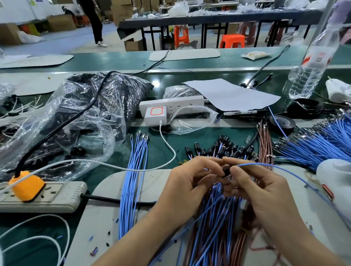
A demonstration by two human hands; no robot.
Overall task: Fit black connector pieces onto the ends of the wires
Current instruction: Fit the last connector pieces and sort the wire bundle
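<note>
just in front of the heap of capped wires point(223, 148), the left hand point(192, 181) pinched a black connector piece point(227, 171) in curled fingertips, and the right hand point(255, 187) pinched the end of a blue wire point(253, 163) right against it. the likely trouble was a crooked push — the thin wire could buckle, or the piece could slip from the grip and drop among the heap's tangled leads.

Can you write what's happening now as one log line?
step: fit connector | left hand: pinches connector | right hand: pinches wire
</note>
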